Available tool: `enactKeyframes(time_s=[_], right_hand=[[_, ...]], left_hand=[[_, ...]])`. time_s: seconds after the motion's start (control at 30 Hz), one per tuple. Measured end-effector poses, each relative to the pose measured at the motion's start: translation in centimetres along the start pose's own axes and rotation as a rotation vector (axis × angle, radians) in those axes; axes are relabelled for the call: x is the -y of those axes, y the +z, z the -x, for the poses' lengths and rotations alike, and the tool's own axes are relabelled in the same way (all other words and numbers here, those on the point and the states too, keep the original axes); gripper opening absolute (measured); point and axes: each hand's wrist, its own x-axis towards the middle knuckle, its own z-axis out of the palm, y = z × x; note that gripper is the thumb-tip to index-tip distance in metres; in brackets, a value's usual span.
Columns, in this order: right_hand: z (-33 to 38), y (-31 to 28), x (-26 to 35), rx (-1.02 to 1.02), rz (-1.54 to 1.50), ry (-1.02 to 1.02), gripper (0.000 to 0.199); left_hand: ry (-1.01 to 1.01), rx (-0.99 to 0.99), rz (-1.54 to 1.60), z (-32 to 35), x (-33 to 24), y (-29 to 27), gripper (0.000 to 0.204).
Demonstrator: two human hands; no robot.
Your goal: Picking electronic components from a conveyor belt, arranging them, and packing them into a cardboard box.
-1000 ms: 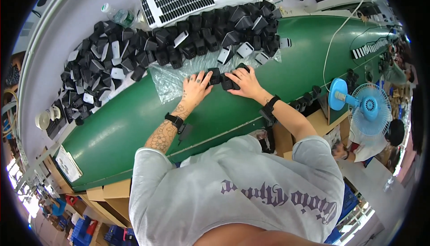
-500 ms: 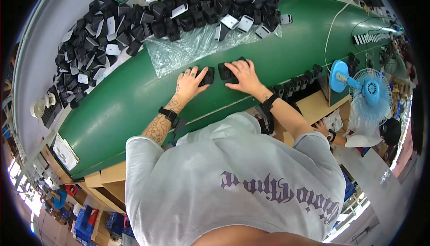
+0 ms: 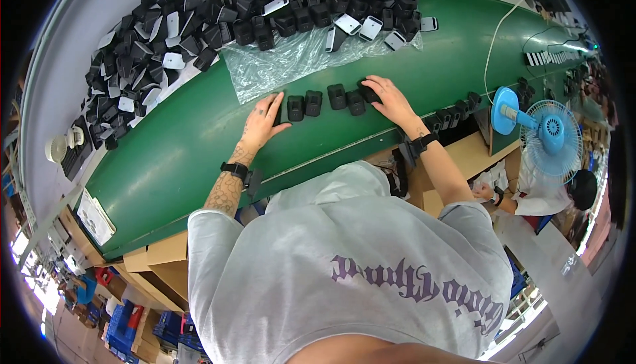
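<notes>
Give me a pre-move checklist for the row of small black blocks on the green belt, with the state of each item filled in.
1. Row of black blocks lined up on the green belt: ok.
2. Left hand at the row's left end, touching the end block: ok.
3. Right hand resting over the right end block: ok.
4. Blocks all facing the same way: cannot tell.
5. Clear plastic sheet behind the row, apart from it: ok.
6. Pile of black parts within reach: ok.
</notes>
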Motion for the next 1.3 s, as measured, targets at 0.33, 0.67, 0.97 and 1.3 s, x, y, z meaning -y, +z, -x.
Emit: enactKeyframes(time_s=[0.33,0.67,0.97,1.3], right_hand=[[2.2,0.7,1.0,0.030,0.123,-0.050,0.079],[-1.1,3.8,0.3,-0.001,0.390,-0.368,0.081],[-0.2,3.9,1.1,-0.130,0.405,-0.216,0.077],[-2.2,2.9,1.4,-0.131,0.103,-0.011,0.084]], left_hand=[[-0.075,0.060,-0.009,-1.1,-2.1,0.2,0.101],[0.174,0.122,-0.333,-3.8,-3.4,1.8,0.079],[0.082,0.061,-0.344,-1.9,-3.8,0.4,0.082],[-0.003,-0.089,-0.207,-1.1,-2.0,2.1,0.073]])
